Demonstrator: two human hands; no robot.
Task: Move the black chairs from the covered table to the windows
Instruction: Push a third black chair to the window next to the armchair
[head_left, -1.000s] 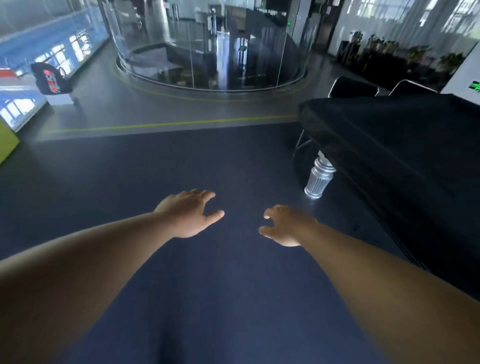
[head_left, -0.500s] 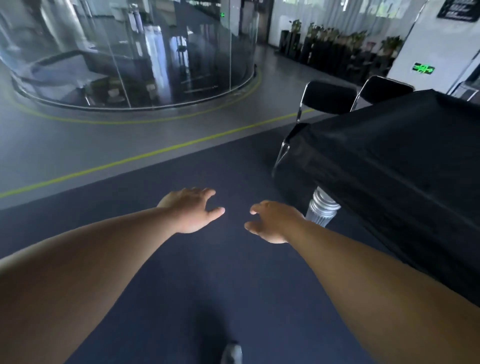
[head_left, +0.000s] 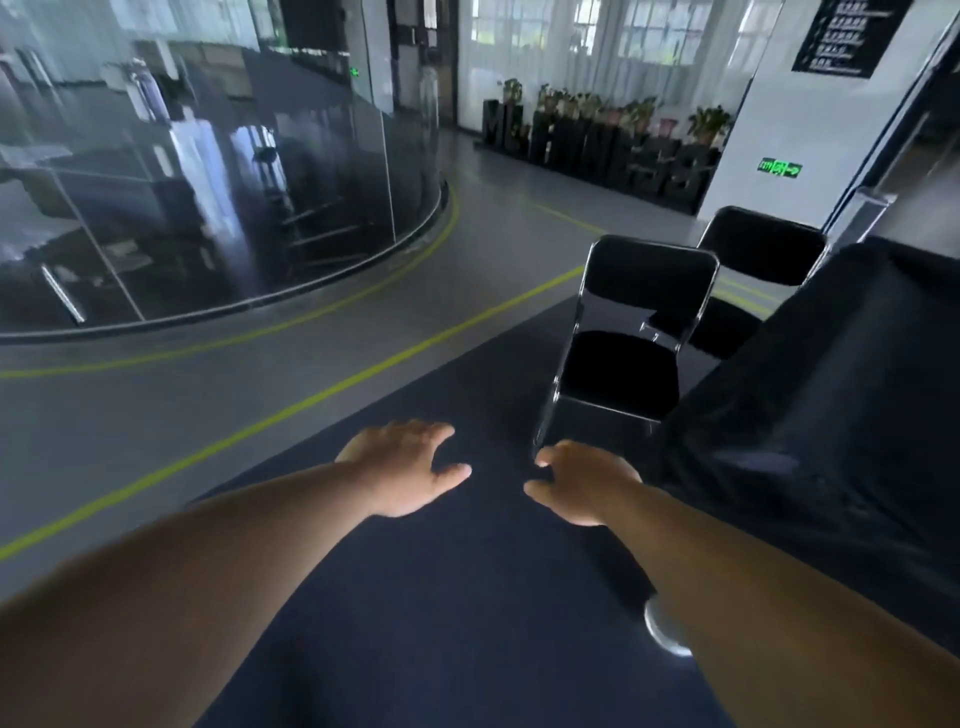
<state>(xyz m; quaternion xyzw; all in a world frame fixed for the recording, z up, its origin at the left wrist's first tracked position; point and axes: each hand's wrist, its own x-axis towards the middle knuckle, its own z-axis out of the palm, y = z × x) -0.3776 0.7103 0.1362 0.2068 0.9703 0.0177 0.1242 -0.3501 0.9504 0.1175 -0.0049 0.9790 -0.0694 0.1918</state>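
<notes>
Both bare arms reach forward over the dark blue carpet (head_left: 467, 597); the left hand (head_left: 405, 467) is released, palm down, fingers loosely spread and thumb out, holding nothing; the right hand (head_left: 587, 483) is the same, fingers slightly bent and grasping nothing. Low beside the right forearm a silvery round metal piece (head_left: 662, 631) shows on the carpet, mostly hidden by the arm; what it belongs to I cannot tell.

To the right stands the desk (head_left: 831, 415), covered with a black cloth that hangs down over its side; just past the right hand, at the desk's near corner, is the nearer black chair (head_left: 623, 338), upright on the carpet, with a thin metal frame, its seat turned toward the person and one side close against the cloth; the fingertips lie near its front leg, though whether they touch it I cannot tell. The second black chair (head_left: 758, 260) stands behind it, also beside the desk, partly hidden by the first chair's back.

Beyond the carpet's edge the grey floor carries yellow lines (head_left: 311, 400); on the left a curved glass wall (head_left: 208, 182) sweeps round; farther off a row of potted plants (head_left: 613, 114) sits on dark stands, a green sign (head_left: 779, 168) glows on a white wall, and the windows (head_left: 597, 31) stand bright at the far end, well apart from both chairs.
</notes>
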